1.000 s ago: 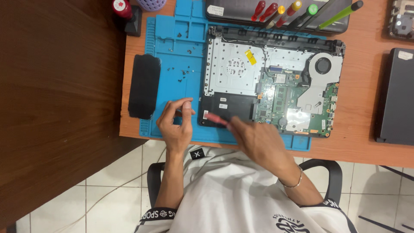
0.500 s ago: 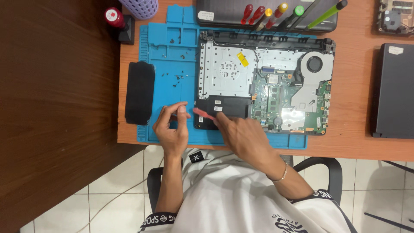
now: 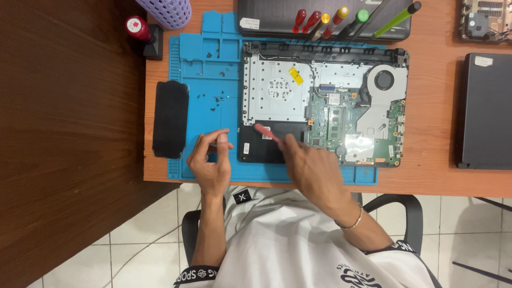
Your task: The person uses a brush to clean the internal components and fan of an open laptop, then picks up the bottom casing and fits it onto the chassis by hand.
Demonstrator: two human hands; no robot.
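Your right hand (image 3: 309, 168) grips a red tool (image 3: 268, 132) over the opened laptop (image 3: 277, 90), while your left hand's (image 3: 210, 160) fingers pinch something too small to tell above the blue mat (image 3: 208, 74).

Far edge: the purple perforated cup (image 3: 165, 12), a dark laptop (image 3: 320, 18) and a bare circuit assembly (image 3: 486, 20) are cut off by the frame. Right edge: a strip of the closed dark laptop (image 3: 482, 109) is lost. The right hand (image 3: 309, 168) covers the near end of the pink tool (image 3: 268, 132), so its grip there is hidden. What the left hand (image 3: 212, 159) pinches is too small to tell. Screws (image 3: 216, 98) on the blue mat (image 3: 208, 69) are mere specks.
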